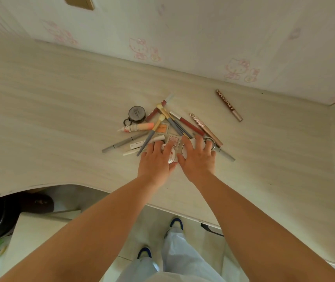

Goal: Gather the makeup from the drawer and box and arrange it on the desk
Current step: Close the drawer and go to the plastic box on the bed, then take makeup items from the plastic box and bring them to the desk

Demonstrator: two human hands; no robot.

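A heap of makeup lies in the middle of the pale wooden desk (61, 94): a round dark compact (136, 113), a peach tube (142, 126), an orange blush pan (162, 128), blue-handled brushes (173, 124), a red lip gloss (189, 124), a rose-gold wand (207, 128) and grey pencils (122, 142). A brown tube (229, 105) lies apart at the right. My left hand (156, 161) rests with spread fingers on the heap's near edge, over a small round white compact (171, 154). My right hand (198, 157) lies spread beside it, over a white round item with a key ring (209, 142).
A wall with pink cartoon wallpaper (237, 69) runs behind the desk. The desk's front edge curves inward at the left, above a dark chair (10, 212). A pale box or drawer front (40, 231) sits lower left. My legs and blue shoes (175, 222) stand below.
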